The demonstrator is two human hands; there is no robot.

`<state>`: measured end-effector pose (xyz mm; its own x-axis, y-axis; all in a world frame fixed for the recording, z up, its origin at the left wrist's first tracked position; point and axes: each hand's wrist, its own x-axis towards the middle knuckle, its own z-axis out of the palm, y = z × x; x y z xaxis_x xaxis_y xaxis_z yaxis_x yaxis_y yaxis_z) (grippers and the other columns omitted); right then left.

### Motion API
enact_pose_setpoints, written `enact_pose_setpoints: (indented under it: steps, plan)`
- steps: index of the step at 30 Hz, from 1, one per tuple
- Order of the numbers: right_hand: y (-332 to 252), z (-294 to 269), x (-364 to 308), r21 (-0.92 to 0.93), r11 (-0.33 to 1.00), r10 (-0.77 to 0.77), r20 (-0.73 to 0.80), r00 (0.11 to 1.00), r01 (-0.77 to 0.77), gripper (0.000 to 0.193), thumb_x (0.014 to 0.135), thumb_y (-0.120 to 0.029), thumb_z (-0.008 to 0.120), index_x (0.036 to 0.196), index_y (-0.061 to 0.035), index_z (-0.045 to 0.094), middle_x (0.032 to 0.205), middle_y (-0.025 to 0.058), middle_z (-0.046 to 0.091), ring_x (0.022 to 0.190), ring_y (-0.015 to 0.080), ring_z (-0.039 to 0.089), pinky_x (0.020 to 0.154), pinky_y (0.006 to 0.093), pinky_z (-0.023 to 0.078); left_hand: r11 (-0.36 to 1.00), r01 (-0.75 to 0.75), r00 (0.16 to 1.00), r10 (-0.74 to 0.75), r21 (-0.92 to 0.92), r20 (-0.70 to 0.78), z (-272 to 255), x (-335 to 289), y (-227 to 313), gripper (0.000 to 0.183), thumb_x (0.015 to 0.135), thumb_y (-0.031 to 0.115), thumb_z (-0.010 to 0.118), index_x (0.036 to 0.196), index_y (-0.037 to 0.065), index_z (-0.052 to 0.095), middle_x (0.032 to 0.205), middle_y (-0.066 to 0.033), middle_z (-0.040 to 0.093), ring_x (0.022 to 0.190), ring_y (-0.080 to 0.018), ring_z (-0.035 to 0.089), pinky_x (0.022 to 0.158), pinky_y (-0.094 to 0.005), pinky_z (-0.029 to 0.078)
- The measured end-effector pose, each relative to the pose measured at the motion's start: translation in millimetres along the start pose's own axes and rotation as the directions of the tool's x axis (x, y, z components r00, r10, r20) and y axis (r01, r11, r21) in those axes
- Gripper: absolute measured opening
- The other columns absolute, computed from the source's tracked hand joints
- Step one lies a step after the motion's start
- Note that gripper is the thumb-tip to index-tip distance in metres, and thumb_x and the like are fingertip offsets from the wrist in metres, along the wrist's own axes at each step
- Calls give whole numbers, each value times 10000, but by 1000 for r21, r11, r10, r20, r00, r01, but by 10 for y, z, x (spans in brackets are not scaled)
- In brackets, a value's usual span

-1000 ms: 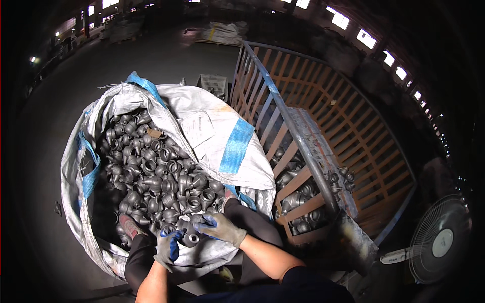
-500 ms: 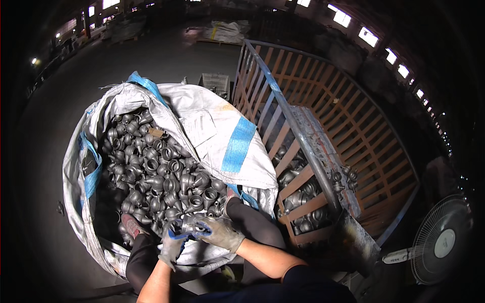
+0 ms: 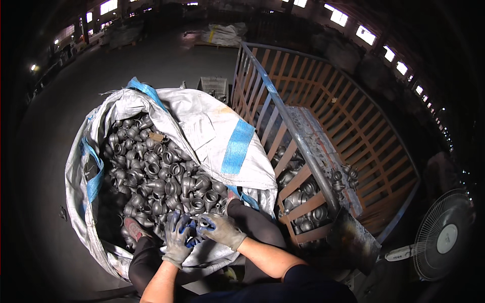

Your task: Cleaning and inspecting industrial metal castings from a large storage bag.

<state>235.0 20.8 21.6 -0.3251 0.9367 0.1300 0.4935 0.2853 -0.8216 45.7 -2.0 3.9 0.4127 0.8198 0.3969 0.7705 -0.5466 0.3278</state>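
Both my hands wear grey gloves with blue palms and are close together over the near edge of a big white woven bag [image 3: 202, 121]. My right hand [image 3: 225, 232] is closed round a grey metal casting [image 3: 204, 224], mostly hidden by the glove. My left hand [image 3: 178, 242] is beside it, fingers stretched forward and apart, thumb toward the right hand. Whether it touches the casting is hard to see. Beyond my hands, a heap of grey metal castings [image 3: 172, 188], round and hollow with narrow necks, fills the bag.
On the right stands a barred metal crate [image 3: 275, 91] with more castings and a worn board inside. A white fan [image 3: 447, 237] is at the lower right. Behind the bag sits a plastic basket [image 3: 214, 86]. My shoes rest at the bag's near side; a brown scrap [image 3: 156, 137] lies on the heap.
My left hand has come off the casting it shared with my right hand, and its fingers have spread and reached forward. My right hand has hardly moved.
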Motion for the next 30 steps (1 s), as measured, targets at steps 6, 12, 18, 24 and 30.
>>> enact_pose_setpoints:
  steps: [6,12,18,24,30]
  plan:
    - [290,-8,57,129,990,72,-170,983,-50,291,745,-209,699,973,-42,631,874,96,659,775,182,634,698,283,489,385,226,750,-655,-895,-92,106,-28,-126,309,787,67,628,1080,30,535,943,-71,573,917,-170,536,848,-328,424]
    - [329,17,98,776,610,327,-65,943,-159,206,824,-127,627,1009,-37,629,802,13,614,640,59,526,576,203,440,-357,383,663,-536,-852,523,98,-102,-129,276,887,124,504,1147,33,498,1124,-90,555,994,-198,547,858,-332,439]
    - [301,1,127,667,622,435,140,890,-409,220,837,-204,615,1004,-62,620,651,-3,579,486,35,445,422,186,330,-549,197,676,-524,-812,518,204,-248,-367,280,758,56,566,1036,30,543,1009,-111,580,874,-304,560,814,-371,456]
    - [303,-46,140,779,464,387,250,888,-422,231,866,-187,574,1066,-72,586,653,14,587,453,15,397,394,163,282,-334,288,663,-607,-898,438,-15,-73,-240,165,904,140,457,1016,62,549,898,-40,593,823,-162,584,684,-304,504]
    - [338,2,57,894,338,254,215,943,-295,295,887,-207,550,1147,-68,533,652,6,582,428,7,365,379,146,261,-89,293,718,-637,-952,280,60,-183,-275,184,902,149,470,1051,82,553,791,14,554,690,-93,542,605,-242,479]
